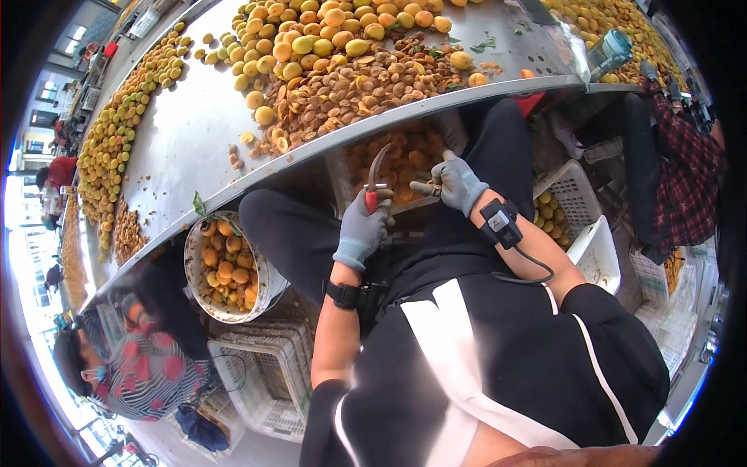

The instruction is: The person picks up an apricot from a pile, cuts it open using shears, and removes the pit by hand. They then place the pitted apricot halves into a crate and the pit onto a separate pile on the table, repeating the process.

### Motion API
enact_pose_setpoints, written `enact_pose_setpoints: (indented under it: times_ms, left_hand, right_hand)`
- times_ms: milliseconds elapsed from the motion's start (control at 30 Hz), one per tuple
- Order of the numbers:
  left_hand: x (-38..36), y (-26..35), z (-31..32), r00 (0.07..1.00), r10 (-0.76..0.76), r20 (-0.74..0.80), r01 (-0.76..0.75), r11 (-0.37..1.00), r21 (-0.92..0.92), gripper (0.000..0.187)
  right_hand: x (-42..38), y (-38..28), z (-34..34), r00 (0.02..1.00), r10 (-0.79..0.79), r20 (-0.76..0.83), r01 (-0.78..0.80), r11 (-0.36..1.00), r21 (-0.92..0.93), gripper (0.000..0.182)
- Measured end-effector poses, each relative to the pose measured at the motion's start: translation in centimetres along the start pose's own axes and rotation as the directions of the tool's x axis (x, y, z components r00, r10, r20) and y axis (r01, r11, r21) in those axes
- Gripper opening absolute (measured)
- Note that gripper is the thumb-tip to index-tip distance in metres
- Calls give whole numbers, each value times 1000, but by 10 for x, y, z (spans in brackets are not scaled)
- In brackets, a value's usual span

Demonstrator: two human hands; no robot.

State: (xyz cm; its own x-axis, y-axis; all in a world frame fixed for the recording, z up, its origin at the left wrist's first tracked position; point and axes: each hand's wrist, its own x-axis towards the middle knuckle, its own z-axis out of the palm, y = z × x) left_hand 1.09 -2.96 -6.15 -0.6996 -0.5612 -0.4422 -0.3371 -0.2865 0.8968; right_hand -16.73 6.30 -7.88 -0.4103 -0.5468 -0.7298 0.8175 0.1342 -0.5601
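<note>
My left hand [362,230], in a grey work glove, is closed around the red handle of a small curved knife [377,173]. Its blade points up and away from me. Across from it, my right hand [461,187], gloved too, has its thumb raised apart from its fingers, and I make out nothing held between them. Both hands are above my lap, at the near side of a crate [339,173] of orange apricot halves [398,159] under the table edge. The right fingertips are close to the halves.
The metal table [175,117] carries whole apricots [327,35] and a heap of brown pits [342,93]. A white bucket [268,280] of apricots stands left of my knee, near stacked crates [272,381]. Another crate [580,191] is at right. Co-workers sit on both sides.
</note>
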Motion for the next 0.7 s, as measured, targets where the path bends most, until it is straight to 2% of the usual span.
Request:
enact_pose_setpoints:
  times_ms: [100,167,200,267,300,333,400,433,500,533,600,633,667,700]
  left_hand:
    - [1,1,-2,1000,-12,12,12,1000,3,17]
    - [4,-5,-4,999,-51,13,52,998,-39,16]
    - [5,-5,-4,999,-41,27,42,999,-35,16]
    - [6,-6,-2,999,-44,12,45,995,-90,16]
    - [3,0,1,998,-58,-7,57,996,-69,16]
    - [4,-1,2,999,-52,1,52,997,-61,16]
    - [8,-8,0,1000,7,-23,-6,999,46,15]
    - [9,-8,-1,1000,-22,-14,23,998,53,14]
    - [7,-7,1,999,-29,-30,30,999,38,14]
    - [7,-5,1,998,-41,-50,42,999,16,14]
    - [8,-4,-2,995,-88,-49,89,996,16,15]
    - [8,-4,-2,994,-94,-54,95,995,9,15]
    - [9,-4,-2,993,-101,-58,102,995,2,15]
    - [9,-5,-2,993,-103,-58,103,995,3,15]
  right_hand:
    - [0,-7,-5,998,-37,-58,37,999,-1,70]
    - [2,-15,-15,963,80,256,-134,970,201,66]
    - [2,-23,-12,966,63,251,-118,971,208,66]
    - [6,-40,-1,893,-143,426,20,960,280,60]
    - [18,-50,2,838,-251,485,155,961,229,47]
    - [26,-63,10,836,-263,481,165,957,237,47]
    - [41,-89,29,680,-518,519,414,855,312,38]
    - [39,-103,36,676,-524,517,419,852,316,38]
    - [36,-129,47,771,-539,340,520,840,152,34]
    - [47,-139,44,767,-542,342,523,838,154,34]
    - [75,-160,24,641,-685,347,735,677,-23,40]
    - [93,-174,9,641,-684,348,735,678,-22,40]
    - [112,-189,-9,656,-681,326,734,474,-486,46]
    - [121,-196,-22,661,-688,301,539,156,-828,52]
